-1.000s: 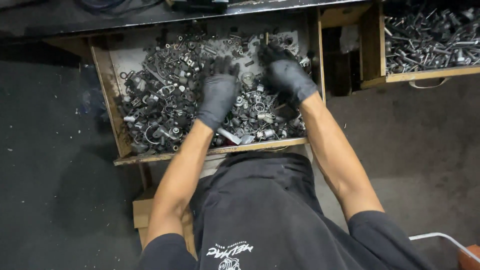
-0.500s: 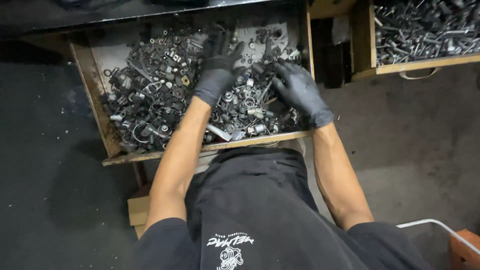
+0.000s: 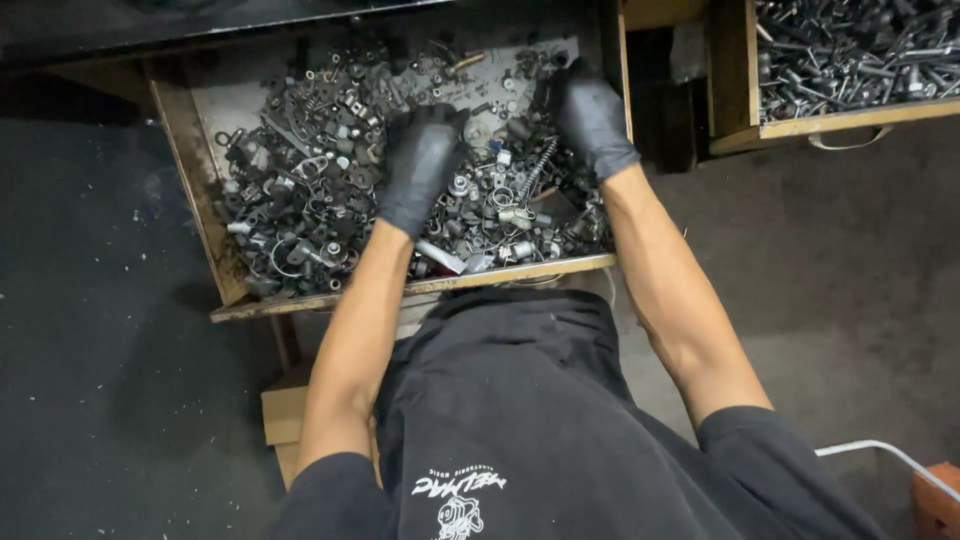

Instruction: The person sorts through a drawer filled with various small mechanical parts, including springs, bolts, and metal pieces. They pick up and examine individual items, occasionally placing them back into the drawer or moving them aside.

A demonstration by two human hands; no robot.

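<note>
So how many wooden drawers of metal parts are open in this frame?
2. The big drawer holds both gloved hands, left hand and right hand; the second drawer sits upper right, partly cut off.

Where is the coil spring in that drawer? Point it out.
In the head view the coil spring lies slanted on the heap of metal parts, between the left hand and the right hand, nearer the right.
</note>
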